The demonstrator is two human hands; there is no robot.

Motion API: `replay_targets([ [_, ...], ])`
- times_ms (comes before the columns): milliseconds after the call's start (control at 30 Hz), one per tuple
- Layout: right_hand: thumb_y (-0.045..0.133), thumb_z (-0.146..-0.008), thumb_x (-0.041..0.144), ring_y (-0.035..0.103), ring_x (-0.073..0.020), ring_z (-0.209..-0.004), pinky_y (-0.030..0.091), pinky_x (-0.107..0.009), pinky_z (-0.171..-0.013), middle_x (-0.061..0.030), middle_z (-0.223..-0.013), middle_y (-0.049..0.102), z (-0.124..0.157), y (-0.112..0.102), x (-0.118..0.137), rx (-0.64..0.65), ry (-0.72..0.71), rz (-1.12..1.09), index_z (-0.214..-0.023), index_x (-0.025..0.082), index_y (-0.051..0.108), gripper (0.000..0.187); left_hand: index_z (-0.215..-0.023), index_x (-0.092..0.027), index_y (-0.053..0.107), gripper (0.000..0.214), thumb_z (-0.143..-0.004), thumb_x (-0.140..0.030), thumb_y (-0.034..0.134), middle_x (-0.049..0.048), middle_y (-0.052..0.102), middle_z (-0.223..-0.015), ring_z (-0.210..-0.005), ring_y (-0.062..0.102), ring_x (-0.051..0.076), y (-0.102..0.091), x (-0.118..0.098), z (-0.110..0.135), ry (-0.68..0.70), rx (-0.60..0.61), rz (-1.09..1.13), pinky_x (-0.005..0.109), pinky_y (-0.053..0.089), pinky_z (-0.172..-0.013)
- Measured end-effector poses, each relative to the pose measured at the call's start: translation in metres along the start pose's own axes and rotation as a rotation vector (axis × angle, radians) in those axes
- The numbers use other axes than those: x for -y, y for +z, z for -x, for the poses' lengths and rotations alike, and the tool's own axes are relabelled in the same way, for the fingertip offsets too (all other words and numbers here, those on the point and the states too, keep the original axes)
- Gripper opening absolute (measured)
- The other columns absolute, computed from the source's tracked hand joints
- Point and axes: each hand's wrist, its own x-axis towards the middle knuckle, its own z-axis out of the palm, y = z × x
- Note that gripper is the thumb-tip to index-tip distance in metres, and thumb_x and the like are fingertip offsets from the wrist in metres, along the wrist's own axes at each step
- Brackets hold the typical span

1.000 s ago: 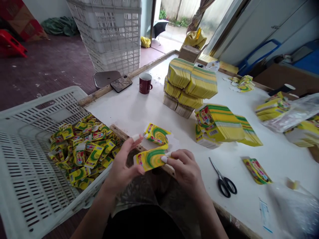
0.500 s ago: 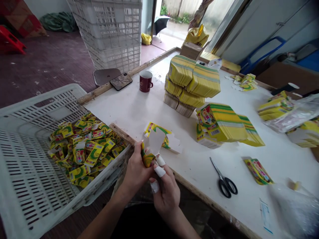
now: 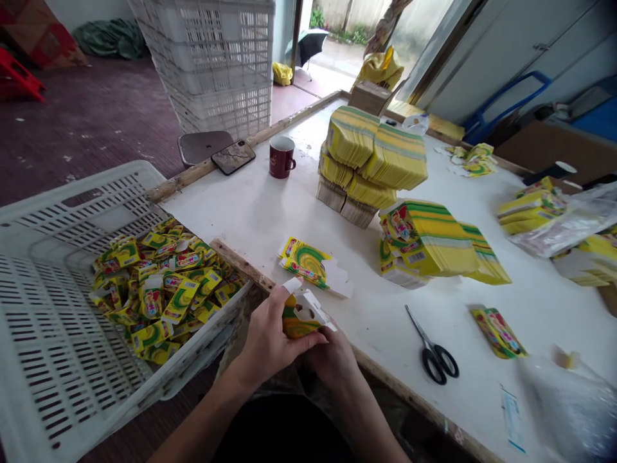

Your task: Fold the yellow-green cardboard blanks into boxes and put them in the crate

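Observation:
Between my hands, just over the table's front edge, is a small yellow-green carton (image 3: 299,323) with its end flaps showing. My left hand (image 3: 270,334) is closed round its left side, thumb along the near face. My right hand (image 3: 333,357) holds the carton's right end from below; most of its fingers are hidden. Right beyond them a flattened carton blank (image 3: 308,262) lies on the white table (image 3: 371,321). To my left, a white plastic crate (image 3: 53,308) holds a heap of small yellow cartons (image 3: 180,297).
Stacked bundles of flat cartons (image 3: 373,151) stand mid-table, with another bundle (image 3: 434,241) nearer. Black-handled scissors (image 3: 438,360), a filled pack (image 3: 499,331) and a plastic bag (image 3: 573,399) lie to the right. A maroon mug (image 3: 281,157) and a phone (image 3: 234,157) are at the far left.
The carton has turned in my hands, and its large white flap no longer stands up. My right hand has moved lower and behind it, its taped fingertips now out of sight.

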Motion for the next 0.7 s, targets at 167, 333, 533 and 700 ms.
replay_targets([
  [167,0.042,-0.085,0.066,0.068,-0.0237,-0.068,0.057,-0.036,-0.060,-0.0086,-0.081,0.073,-0.002,-0.007,0.000,-0.051,-0.061,0.027,-0.097,0.021,0.067,0.053,-0.136,-0.026,0.028,0.082,-0.071,-0.048,0.073,0.0115,0.057,-0.118,-0.103,0.061,0.026,0.000,0.005,-0.001,0.028,0.005,-0.036,0.037,0.052,-0.084],
  [333,0.058,-0.078,0.064,0.065,-0.0210,-0.069,0.053,-0.031,-0.057,-0.0059,-0.087,0.071,0.003,-0.023,0.025,0.000,-0.134,0.216,-0.097,0.022,0.065,0.047,-0.138,-0.027,0.031,0.072,-0.078,-0.038,0.069,0.0088,0.057,-0.107,-0.094,0.059,0.024,-0.003,0.008,-0.004,0.238,-0.011,-0.215,0.037,0.048,-0.080],
  [533,0.067,-0.075,0.035,0.055,-0.0134,-0.053,0.046,-0.024,-0.053,0.0012,-0.062,0.062,0.010,-0.018,0.042,-0.055,0.073,0.357,-0.079,0.015,0.063,0.021,-0.125,-0.027,0.050,0.043,-0.084,-0.023,0.061,0.0069,0.058,-0.102,-0.093,0.057,0.021,-0.006,0.003,-0.008,0.399,-0.033,-0.429,0.035,0.042,-0.083],
  [700,0.072,-0.068,0.027,0.057,-0.0117,-0.055,0.048,-0.023,-0.054,0.0002,-0.071,0.067,0.012,-0.015,0.028,-0.119,0.106,0.122,-0.085,0.015,0.065,0.022,-0.121,-0.029,0.055,0.038,-0.085,-0.019,0.060,0.0052,0.060,-0.101,-0.091,0.056,0.020,-0.007,-0.002,-0.010,0.427,-0.041,-0.445,0.035,0.039,-0.083],
])
